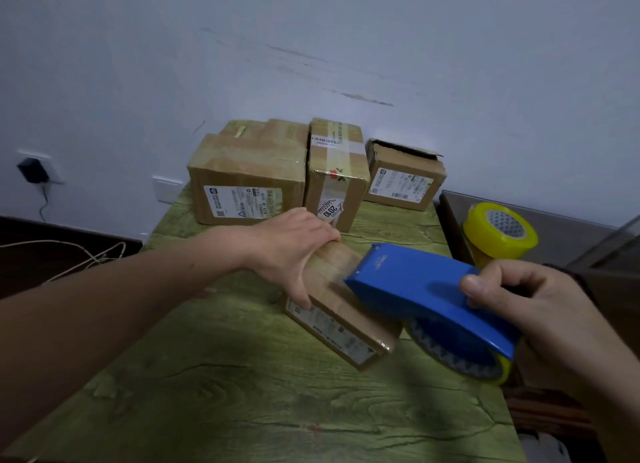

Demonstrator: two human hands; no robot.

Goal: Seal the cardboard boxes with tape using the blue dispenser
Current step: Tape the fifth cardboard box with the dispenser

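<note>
On the green table (225, 393), just right of centre, a small box (356, 317) lies skewed, its length running from 11 to 5 o'clock. The left hand (294, 251) grips its 11 o'clock end, thumb down the near-left side and fingers curled over the far edge. The right hand (543, 310), at 4 o'clock of the box, is wrapped round the rear of the blue dispenser (422, 286), with the thumb on top and the fingers underneath. The dispenser's mouth sits on the box top and points toward 10 o'clock. Its yellow roll (453, 351) hangs beside the box's 5 o'clock corner. A glossy strip of tape (329, 272) seems to lie on the box top ahead of the mouth, though blur hides its edges.

At 12 o'clock, against the wall, three more boxes stand in a row: a big box (242, 182), a tall box (337, 175) touching it, and an open box (403, 182) with a flap lifted. At 2 o'clock a spare roll (498, 230) sits on a ledge beside the table. At 9 o'clock a plug (33, 169) sits in a wall socket.
</note>
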